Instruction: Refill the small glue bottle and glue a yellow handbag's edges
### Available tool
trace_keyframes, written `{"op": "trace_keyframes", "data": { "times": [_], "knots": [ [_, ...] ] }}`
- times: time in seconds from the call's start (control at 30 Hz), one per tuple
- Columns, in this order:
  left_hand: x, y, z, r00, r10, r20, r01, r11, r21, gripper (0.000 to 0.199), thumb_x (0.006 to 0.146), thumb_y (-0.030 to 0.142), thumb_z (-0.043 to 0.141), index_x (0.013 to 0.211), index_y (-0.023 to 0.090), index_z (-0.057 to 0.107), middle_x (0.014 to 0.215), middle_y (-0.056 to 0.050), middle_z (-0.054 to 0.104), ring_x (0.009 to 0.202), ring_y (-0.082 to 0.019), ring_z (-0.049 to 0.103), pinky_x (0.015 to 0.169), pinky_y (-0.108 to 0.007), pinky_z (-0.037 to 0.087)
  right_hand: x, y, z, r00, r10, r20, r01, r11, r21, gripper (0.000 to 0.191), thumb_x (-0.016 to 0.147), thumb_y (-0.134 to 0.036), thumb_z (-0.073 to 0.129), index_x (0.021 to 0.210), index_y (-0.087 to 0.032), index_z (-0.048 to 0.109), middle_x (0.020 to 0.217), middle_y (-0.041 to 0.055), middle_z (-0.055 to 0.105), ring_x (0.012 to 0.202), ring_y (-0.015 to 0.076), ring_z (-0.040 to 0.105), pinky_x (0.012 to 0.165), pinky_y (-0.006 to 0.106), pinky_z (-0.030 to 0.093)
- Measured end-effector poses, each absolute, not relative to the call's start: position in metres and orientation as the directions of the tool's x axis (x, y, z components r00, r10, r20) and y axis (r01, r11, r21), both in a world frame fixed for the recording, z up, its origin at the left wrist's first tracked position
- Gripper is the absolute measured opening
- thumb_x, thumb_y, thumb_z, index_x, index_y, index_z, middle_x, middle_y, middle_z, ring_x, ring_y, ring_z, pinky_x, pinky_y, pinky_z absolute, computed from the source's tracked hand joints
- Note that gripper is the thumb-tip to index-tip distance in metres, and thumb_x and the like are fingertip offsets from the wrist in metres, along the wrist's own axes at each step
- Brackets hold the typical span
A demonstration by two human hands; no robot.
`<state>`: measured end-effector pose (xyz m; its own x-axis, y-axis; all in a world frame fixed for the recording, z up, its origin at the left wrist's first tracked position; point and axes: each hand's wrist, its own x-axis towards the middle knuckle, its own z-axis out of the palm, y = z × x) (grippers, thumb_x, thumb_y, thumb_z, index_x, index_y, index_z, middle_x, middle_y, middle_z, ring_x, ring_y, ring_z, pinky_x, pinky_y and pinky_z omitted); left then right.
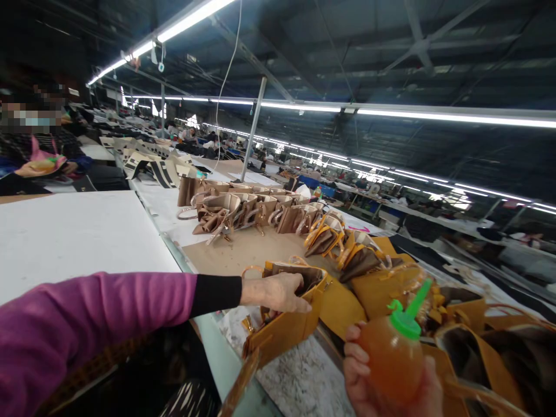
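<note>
My left hand (pixel 278 292), at the end of a purple sleeve with a black cuff, grips the upper edge of a mustard-yellow handbag (pixel 289 324). The handbag stands open and tilted on a stained pale slab (pixel 299 370), and its dark lining shows past my fingers. Part of that grip is hidden behind the hand. In my right hand (pixel 358 365) is a round squeeze bottle (pixel 391 356) of orange-brown liquid, with a green cap and spout pointing up. The bottle is to the right of the handbag, apart from it.
More yellow handbags (pixel 478 353) crowd the right side. Rows of brown handbags (pixel 256 208) stand farther back on brown board. A white tabletop (pixel 78 237) extends left. A co-worker (pixel 39 150) sits at the far left, and a metal post (pixel 254 130) rises behind the bags.
</note>
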<state>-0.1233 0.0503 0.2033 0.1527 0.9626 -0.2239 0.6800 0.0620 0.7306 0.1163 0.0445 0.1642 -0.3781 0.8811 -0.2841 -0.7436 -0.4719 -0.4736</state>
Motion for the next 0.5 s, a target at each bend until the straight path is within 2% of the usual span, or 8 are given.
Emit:
{"op": "trace_keyframes", "data": {
  "times": [0.07,0.13,0.23,0.33,0.5],
  "knots": [
    [-0.124,0.055,0.187,0.073,0.993,-0.088,0.578,0.03,0.816,0.058,0.077,0.054,0.065,0.119,0.015,0.056,0.085,-0.005,0.065,0.065,-0.019,0.06,0.052,-0.026,0.042,0.111,0.05,0.169,-0.379,0.876,-0.3,-0.771,-0.478,-0.42,0.068,0.05,-0.047,0.09,0.108,-0.016,0.069,0.097,0.0139,0.064,0.075,0.0206,0.058,0.06,0.033,0.055],
    [-0.124,0.06,0.172,0.047,0.999,0.014,0.496,-0.036,0.867,0.059,0.078,0.06,0.062,0.117,0.015,0.059,0.093,-0.007,0.065,0.077,-0.02,0.059,0.058,-0.026,0.042,0.108,0.052,0.169,-0.379,0.88,-0.287,-0.791,-0.469,-0.394,0.063,0.058,-0.045,0.087,0.111,-0.017,0.069,0.1,0.0146,0.064,0.078,0.0214,0.058,0.063,0.034,0.055],
    [-0.121,0.063,0.16,0.087,0.994,0.073,0.436,-0.104,0.894,0.056,0.086,0.064,0.047,0.102,0.014,0.065,0.087,-0.006,0.063,0.078,-0.02,0.057,0.064,-0.028,0.041,0.11,0.049,0.163,-0.388,0.883,-0.265,-0.792,-0.467,-0.393,0.063,0.058,-0.044,0.088,0.112,-0.018,0.069,0.101,0.0139,0.063,0.078,0.0206,0.057,0.063,0.033,0.055],
    [-0.116,0.057,0.163,0.085,0.994,0.073,0.42,-0.102,0.902,0.058,0.09,0.062,0.037,0.089,0.013,0.065,0.077,-0.005,0.057,0.071,-0.019,0.052,0.063,-0.03,0.038,0.118,0.044,0.156,-0.405,0.878,-0.254,-0.776,-0.477,-0.413,0.067,0.053,-0.044,0.091,0.109,-0.015,0.069,0.098,0.0136,0.063,0.075,0.0188,0.056,0.062,0.031,0.054],
    [-0.103,0.05,0.171,0.046,0.998,0.05,0.425,-0.065,0.903,0.044,0.091,0.046,0.04,0.091,0.012,0.066,0.075,-0.003,0.054,0.069,-0.017,0.049,0.062,-0.029,0.036,0.126,0.037,0.15,-0.397,0.885,-0.243,-0.769,-0.465,-0.438,0.064,0.058,-0.044,0.09,0.111,-0.015,0.067,0.1,0.0138,0.064,0.076,0.0187,0.057,0.062,0.03,0.054]
  ]
}}
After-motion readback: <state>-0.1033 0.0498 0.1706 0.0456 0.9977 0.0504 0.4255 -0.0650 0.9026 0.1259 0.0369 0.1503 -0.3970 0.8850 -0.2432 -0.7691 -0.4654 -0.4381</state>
